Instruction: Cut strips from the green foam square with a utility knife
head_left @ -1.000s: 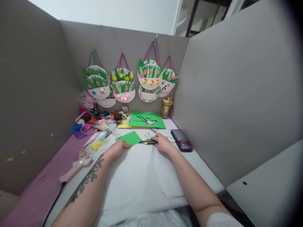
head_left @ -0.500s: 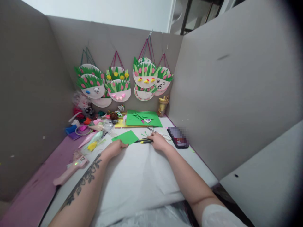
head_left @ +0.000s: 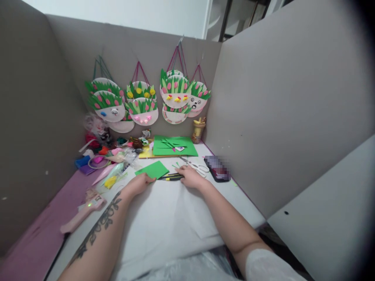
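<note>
My left hand [head_left: 142,182] is closed at the lower corner of a small green paper sheet [head_left: 154,169], thumb and finger pressed on its edge. My right hand [head_left: 189,176] reaches over the right ends of several black-and-yellow pens [head_left: 170,177], its fingers bent against them. The pens lie close to the paper's right corner, and their right ends are hidden under that hand. White-handled scissors [head_left: 202,169] lie just behind and right of my right hand. Thin green paper scraps [head_left: 176,165] lie beyond its fingertips.
Larger green sheets [head_left: 190,148] with cut strips lie at the back. A phone [head_left: 217,169] is at the right, and a yellow cup [head_left: 198,130] stands in the corner. Craft materials [head_left: 117,156] and a pink glue gun [head_left: 83,214] occupy the left. Decorated paper plates [head_left: 143,117] hang on the partition.
My right hand and the pens have shifted a little left toward the green paper, and more of the scissors shows. My left hand stays on the paper. The view has turned slightly.
</note>
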`<state>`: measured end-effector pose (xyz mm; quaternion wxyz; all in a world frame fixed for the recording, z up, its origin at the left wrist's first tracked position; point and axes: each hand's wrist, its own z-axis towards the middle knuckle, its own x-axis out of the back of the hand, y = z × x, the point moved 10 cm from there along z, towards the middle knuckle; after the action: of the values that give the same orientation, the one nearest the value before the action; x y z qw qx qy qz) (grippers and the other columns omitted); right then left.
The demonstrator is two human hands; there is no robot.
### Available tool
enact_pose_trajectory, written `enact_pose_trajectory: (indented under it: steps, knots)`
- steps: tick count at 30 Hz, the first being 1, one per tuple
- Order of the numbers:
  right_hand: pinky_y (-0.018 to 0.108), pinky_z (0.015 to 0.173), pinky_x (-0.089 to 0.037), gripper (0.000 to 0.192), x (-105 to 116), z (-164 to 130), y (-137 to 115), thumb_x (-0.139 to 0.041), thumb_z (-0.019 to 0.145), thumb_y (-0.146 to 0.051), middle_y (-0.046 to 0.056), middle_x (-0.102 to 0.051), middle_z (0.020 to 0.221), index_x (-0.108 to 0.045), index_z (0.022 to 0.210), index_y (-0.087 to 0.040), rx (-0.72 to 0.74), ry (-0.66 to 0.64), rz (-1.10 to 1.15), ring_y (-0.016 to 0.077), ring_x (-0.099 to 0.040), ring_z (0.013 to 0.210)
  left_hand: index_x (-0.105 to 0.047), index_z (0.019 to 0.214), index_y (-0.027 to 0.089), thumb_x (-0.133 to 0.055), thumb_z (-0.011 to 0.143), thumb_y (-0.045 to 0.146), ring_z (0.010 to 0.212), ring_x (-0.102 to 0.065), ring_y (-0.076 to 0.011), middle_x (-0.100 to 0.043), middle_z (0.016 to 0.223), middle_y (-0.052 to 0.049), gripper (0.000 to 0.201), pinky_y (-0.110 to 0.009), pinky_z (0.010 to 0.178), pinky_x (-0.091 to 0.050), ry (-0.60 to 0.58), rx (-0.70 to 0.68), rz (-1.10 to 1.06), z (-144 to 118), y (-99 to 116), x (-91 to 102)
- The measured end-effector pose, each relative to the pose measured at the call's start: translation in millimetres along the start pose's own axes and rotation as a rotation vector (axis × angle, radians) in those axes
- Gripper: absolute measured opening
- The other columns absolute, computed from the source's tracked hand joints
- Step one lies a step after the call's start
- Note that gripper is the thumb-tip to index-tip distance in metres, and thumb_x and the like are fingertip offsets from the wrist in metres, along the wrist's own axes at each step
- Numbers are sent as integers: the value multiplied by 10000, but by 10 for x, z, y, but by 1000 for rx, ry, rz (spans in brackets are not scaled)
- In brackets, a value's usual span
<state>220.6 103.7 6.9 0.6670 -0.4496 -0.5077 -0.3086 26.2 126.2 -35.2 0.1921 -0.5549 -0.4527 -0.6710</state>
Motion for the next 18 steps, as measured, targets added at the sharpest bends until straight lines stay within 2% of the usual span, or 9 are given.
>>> enact_pose_trajectory:
  steps: [2,3,5,7,8,11,16,18]
  knots:
    - [339,968,-344,618,224,-160,280,-539,739,-159,117,-512,1317,-458,1352,-169,-61,133,79,252,-440,1188,-707,1030,196,-348,912,346,776,-554,-214,-626,874,-102,406,-299,726,-403,-11,-9,41,2,8,-14]
    - [324,972,-347,588,365,-290,498,-503,738,-116,110,-536,1295,-480,1323,-162,-132,231,120,231,-454,1183,-707,1029,193,-352,910,336,783,-555,-216,-628,874,-103,402,-299,728,-403,-11,-9,46,3,13,-14]
    - [298,927,-383,557,601,-663,1041,-422,682,-6,78,-640,1122,-556,1197,-171,-377,429,162,194,-536,1074,-710,1019,188,-364,903,324,798,-553,-217,-633,879,-101,390,-299,740,-405,0,-14,34,3,29,-1]
    - [286,860,-414,533,669,-1027,1451,-399,633,35,55,-690,952,-586,1085,-177,-565,515,155,189,-586,965,-712,1014,187,-375,898,331,796,-548,-213,-637,879,-95,385,-298,752,-407,9,-16,11,-1,42,15]
    - [279,837,-420,535,645,-1141,1566,-395,608,49,44,-700,929,-588,1050,-182,-597,508,157,190,-590,958,-712,1018,190,-377,897,336,791,-546,-211,-637,878,-91,386,-296,754,-407,10,-16,5,-3,46,21]
    - [271,832,-420,518,522,-1293,1696,-396,575,63,33,-707,963,-594,979,-194,-601,465,148,197,-576,988,-711,1042,205,-361,899,334,786,-544,-209,-635,876,-87,400,-291,748,-403,-4,-17,19,-12,59,23]
    - [285,867,-413,499,402,-1254,1681,-409,599,54,50,-684,1018,-591,993,-190,-585,421,142,207,-566,1024,-713,1047,219,-364,894,340,779,-553,-205,-632,873,-82,401,-278,727,-400,-4,-14,20,-20,76,36]
    - [287,877,-414,499,412,-1243,1668,-405,597,51,49,-679,1010,-588,993,-191,-579,429,168,202,-570,1031,-728,1001,216,-390,883,360,758,-556,-198,-635,843,-71,386,-269,721,-404,34,9,-7,-21,57,72]
